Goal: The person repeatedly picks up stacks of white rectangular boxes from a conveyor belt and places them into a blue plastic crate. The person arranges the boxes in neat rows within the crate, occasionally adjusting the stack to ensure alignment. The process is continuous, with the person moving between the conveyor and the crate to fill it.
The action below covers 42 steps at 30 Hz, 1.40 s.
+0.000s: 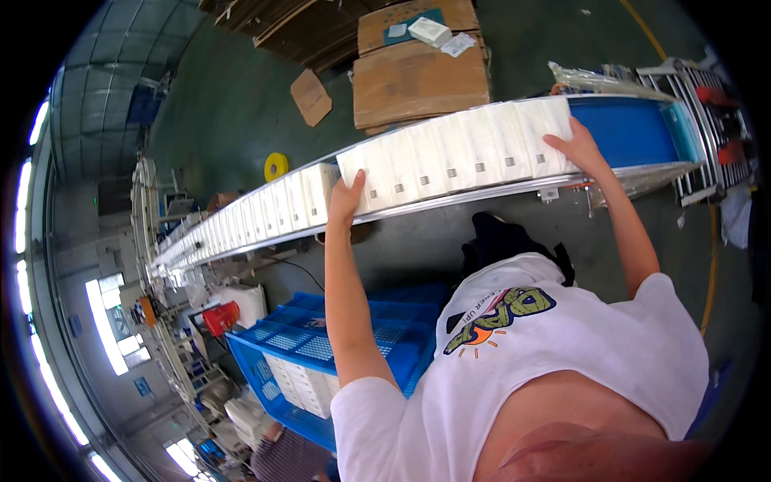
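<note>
A row of white wrapped packs (438, 157), each with a small dark square mark, stands side by side on a conveyor. My left hand (347, 198) grips the left end of this row, its thumb over the near face of the end pack. At the other end, my right hand (577, 149) holds the last pack, thumb across the front and fingers around its right side. The packs are squeezed together between both hands. Further packs (277, 203) continue down the conveyor to the left, with a narrow gap beside my left hand. Most of my fingers are hidden behind the packs.
Blue belt (622, 131) shows right of the row, leading to a roller section (711, 132). Flattened cardboard (422, 84) lies beyond the conveyor, near a yellow tape roll (276, 166). A blue crate (281, 341) holding white packs stands at my left, near another person (289, 458).
</note>
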### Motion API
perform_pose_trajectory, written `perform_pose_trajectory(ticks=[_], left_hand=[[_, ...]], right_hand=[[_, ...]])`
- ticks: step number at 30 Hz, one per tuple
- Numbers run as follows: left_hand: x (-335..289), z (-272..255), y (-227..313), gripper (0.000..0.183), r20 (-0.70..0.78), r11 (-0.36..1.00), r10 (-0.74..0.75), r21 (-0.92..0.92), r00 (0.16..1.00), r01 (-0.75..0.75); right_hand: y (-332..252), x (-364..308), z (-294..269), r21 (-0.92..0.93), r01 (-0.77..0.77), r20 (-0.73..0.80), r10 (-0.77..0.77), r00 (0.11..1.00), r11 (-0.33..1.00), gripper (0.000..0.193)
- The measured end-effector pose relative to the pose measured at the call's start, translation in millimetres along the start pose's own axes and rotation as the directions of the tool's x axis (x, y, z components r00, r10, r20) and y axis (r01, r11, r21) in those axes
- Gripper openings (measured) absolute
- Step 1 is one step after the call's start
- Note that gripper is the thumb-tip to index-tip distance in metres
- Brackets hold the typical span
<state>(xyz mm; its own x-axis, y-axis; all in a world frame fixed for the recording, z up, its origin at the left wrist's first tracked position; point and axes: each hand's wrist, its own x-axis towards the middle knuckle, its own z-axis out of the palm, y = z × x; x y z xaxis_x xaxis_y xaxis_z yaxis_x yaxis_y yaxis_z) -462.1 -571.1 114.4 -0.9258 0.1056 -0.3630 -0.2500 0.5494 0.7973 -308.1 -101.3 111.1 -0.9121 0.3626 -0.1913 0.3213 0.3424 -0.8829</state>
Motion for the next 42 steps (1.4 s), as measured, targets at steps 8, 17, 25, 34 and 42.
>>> perform_pose_trajectory(ticks=[8, 17, 25, 34, 42], left_hand=[[-54, -22, 51, 0.047, -0.076, 0.988, 0.072, -0.129, 0.994, -0.082], [-256, -172, 25, 0.044, -0.622, 0.922, 0.21, -0.13, 0.754, -0.364], [-580, -279, -244, 0.058, -0.94, 0.884, -0.109, -0.24, 0.323, -0.401], [-723, -248, -455, 0.059, -0.763, 0.641, -0.548, -0.646, 0.342, -0.414], [-681, -248, -585, 0.064, -0.692, 0.709, -0.7, -0.647, 0.176, 0.28]], right_hand=[[-36, -29, -28, 0.022, 0.035, -0.121, -0.033, 0.992, 0.999, 0.042], [-179, -60, 50, 0.045, 0.505, -0.119, -0.497, 0.859, 0.862, 0.046], [-370, -285, 283, 0.225, 0.826, 0.339, -0.837, 0.43, 0.516, 0.048], [-351, -471, 539, 0.173, 0.913, 0.717, -0.682, 0.141, 0.371, 0.059], [-207, -436, 706, -0.037, 0.877, 0.869, -0.418, 0.266, 0.48, 0.058]])
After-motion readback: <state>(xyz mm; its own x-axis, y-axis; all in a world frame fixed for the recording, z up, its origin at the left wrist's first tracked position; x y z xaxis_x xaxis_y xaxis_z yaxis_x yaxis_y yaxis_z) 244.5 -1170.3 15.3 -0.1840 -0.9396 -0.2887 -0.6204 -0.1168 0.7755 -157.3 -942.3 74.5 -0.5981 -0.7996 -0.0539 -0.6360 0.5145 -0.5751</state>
